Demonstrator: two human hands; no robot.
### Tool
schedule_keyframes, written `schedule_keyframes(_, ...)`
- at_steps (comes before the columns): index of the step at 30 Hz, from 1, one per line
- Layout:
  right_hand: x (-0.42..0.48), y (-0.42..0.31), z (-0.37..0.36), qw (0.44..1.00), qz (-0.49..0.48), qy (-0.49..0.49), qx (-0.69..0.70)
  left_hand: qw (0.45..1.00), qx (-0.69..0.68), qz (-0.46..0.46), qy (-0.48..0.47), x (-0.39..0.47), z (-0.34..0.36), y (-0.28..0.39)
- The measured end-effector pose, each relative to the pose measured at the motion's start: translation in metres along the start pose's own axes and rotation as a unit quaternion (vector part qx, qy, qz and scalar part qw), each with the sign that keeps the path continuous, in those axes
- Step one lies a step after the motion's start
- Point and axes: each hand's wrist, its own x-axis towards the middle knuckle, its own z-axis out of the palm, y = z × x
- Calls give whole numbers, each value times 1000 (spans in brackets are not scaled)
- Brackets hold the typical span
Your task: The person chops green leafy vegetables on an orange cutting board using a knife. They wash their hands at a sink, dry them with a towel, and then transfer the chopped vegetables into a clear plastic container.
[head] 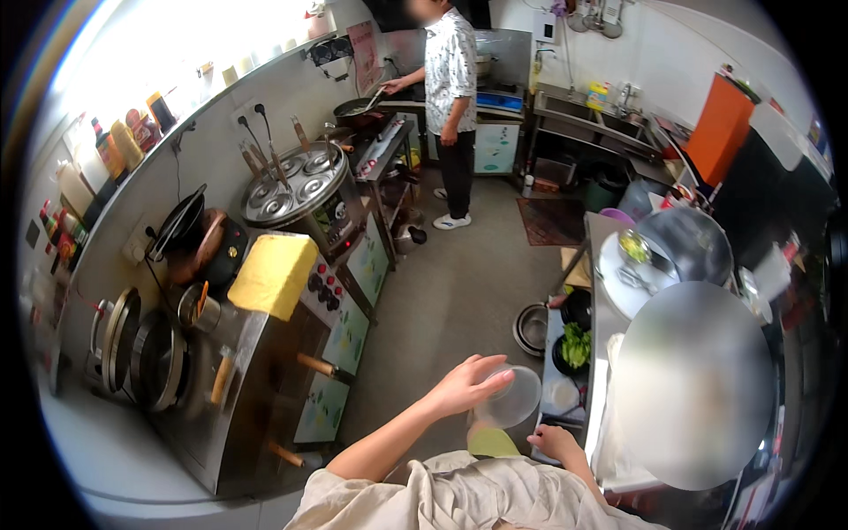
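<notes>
My left hand (pixel 469 386) grips a clear round plastic bowl (pixel 520 401) by its rim, out in front of my body above the floor. My right hand (pixel 558 444) is curled by the near end of a low shelf (pixel 552 395) under the steel worktable; whether its fingers grip anything cannot be told. On that shelf sit a dark bowl with green lettuce (pixel 575 347) and a small white container (pixel 564 393). Two nested steel basins (pixel 531 329) stand low beside the shelf's far end.
A co-worker (pixel 450 86) stirs a wok (pixel 358 112) at the far stove. Left are a noodle boiler (pixel 301 182) and a steel counter with a yellow cloth (pixel 271 271) and protruding wooden handles (pixel 317 364). On the right worktable lies a white round board (pixel 613 291); a large blur hides its near part.
</notes>
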Motion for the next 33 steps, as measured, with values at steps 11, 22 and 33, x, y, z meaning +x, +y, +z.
schedule_keyframes(11, 311, -37, -182, 998, -18, -48, -33, 985, -34, -82, 146, 188, -196, -37)
schedule_keyframes(22, 623, -185, -377, 960, -245, 50, -129, 899, -193, -39, 391, 331, -365, -79)
schedule_keyframes(33, 824, -311, -460, 948, -271, -69, -150, 884, -179, -28, 431, 469, -564, -88)
